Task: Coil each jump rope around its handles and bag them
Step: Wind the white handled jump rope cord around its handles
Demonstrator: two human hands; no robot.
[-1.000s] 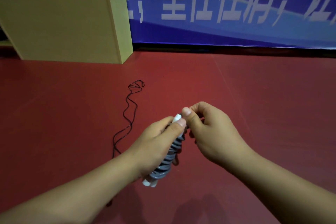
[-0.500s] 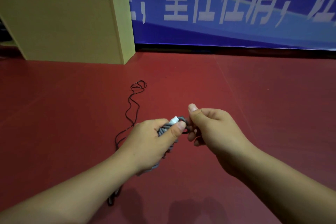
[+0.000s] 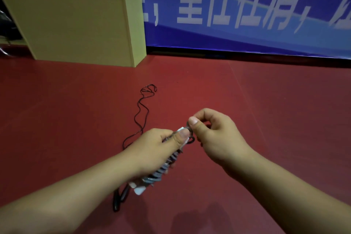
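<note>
Both white handles [image 3: 139, 189] mostly hidden under grey rope [image 3: 161, 170] and left hand [image 3: 153, 148].

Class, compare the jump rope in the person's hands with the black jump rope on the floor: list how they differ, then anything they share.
1. The grey rope is coiled tightly around its white handles; the black rope trails loose and wavy.
2. The grey rope is held: the left hand grips the bundle and the right hand pinches its end. The black rope lies untouched on the red floor.
Shared: neither is bagged yet.
</note>
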